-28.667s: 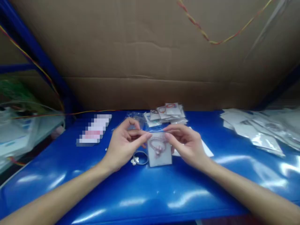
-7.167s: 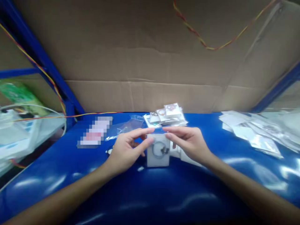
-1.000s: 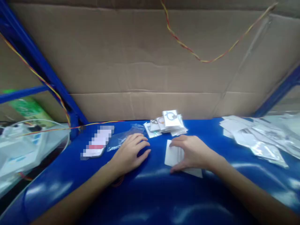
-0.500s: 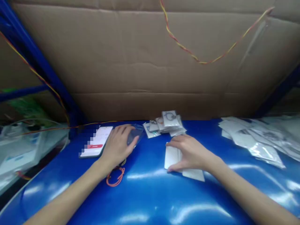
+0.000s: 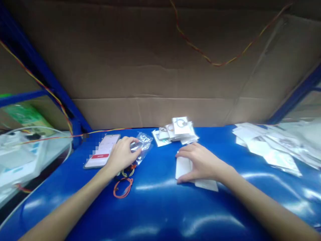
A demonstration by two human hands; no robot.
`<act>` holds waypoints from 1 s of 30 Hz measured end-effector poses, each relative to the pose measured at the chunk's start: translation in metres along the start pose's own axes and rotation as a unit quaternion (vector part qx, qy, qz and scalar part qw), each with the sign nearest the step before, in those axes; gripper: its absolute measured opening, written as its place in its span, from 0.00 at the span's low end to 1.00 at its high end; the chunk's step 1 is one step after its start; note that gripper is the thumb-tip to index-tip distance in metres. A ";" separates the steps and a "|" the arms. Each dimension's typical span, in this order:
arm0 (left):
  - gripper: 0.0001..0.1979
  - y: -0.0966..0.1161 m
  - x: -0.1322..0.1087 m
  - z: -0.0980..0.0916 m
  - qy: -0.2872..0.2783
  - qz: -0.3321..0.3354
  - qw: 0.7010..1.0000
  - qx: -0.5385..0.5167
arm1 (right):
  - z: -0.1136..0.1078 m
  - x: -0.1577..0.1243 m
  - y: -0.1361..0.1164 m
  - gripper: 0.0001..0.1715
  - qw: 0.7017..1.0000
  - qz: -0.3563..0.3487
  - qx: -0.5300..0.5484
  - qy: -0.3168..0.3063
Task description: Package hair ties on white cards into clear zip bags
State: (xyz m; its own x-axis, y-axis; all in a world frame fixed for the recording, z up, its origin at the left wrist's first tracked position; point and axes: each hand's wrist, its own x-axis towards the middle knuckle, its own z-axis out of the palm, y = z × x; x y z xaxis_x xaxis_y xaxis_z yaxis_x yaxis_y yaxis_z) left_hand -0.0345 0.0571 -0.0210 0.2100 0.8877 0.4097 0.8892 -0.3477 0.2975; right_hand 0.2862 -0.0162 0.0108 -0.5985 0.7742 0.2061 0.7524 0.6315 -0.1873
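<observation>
My left hand (image 5: pixel 123 154) lies over a clear plastic bag (image 5: pixel 142 145), its thumb and fingers apart and slightly curled. Whatever is beneath the palm is hidden. By its wrist is an orange cord loop (image 5: pixel 122 188), with yellowish and orange-red cords (image 5: pixel 130 170) partly under the hand. My right hand (image 5: pixel 198 164) spans a white card (image 5: pixel 182 166), thumb on the near edge and fingers on the far edge. Another white card (image 5: pixel 207 185) sticks out from under that hand.
A phone (image 5: pixel 101 152) lies left of my left hand. Small bags with looped cords (image 5: pixel 181 125) are piled at the back. White cards and bags (image 5: pixel 265 144) spread at the right. Cardboard (image 5: pixel 155 80) stands behind the blue table (image 5: pixel 155 214); a twisted wire (image 5: pixel 215 64) hangs across it.
My left hand has drawn slightly back and left, uncovering more of the plastic bag and the cords. My right hand stays on the white card. The view has shifted a little.
</observation>
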 end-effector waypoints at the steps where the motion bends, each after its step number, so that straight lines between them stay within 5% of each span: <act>1: 0.15 0.000 0.001 -0.001 0.005 -0.005 1.000 -0.015 | 0.000 0.000 0.000 0.42 1.000 0.000 -0.001 0.002; 8: 0.16 0.011 0.004 -0.013 0.096 -0.064 0.983 -0.146 | 0.002 0.001 -0.002 0.39 0.999 -0.015 0.007 0.033; 13: 0.17 0.029 0.005 -0.018 0.185 -0.133 0.864 -0.450 | 0.004 0.002 -0.001 0.30 0.992 -0.038 0.002 0.123; 17: 0.19 0.047 -0.004 -0.018 0.130 -0.108 0.831 -0.530 | 0.004 0.001 -0.008 0.33 0.983 -0.070 0.057 0.161; 23: 0.15 0.069 -0.027 -0.009 -0.020 -0.088 0.833 -0.546 | 0.011 0.001 -0.023 0.38 0.979 -0.069 0.167 0.093; 28: 0.15 0.077 -0.038 -0.006 -0.088 -0.062 0.825 -0.555 | 0.020 0.003 -0.030 0.34 0.938 -0.016 0.332 0.100; 30: 0.23 0.076 -0.039 -0.008 -0.115 -0.049 0.816 -0.564 | 0.021 0.004 -0.031 0.33 0.923 0.005 0.366 0.117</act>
State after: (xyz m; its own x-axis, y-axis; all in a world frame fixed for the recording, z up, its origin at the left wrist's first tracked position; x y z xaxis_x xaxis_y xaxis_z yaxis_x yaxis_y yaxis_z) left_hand 0.0214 -0.0061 -0.0076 0.3463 0.9159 0.2028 -0.0077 -0.2134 0.9769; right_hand 0.2547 -0.0318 -0.0023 -0.4530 0.8035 0.3862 0.3183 0.5505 -0.7718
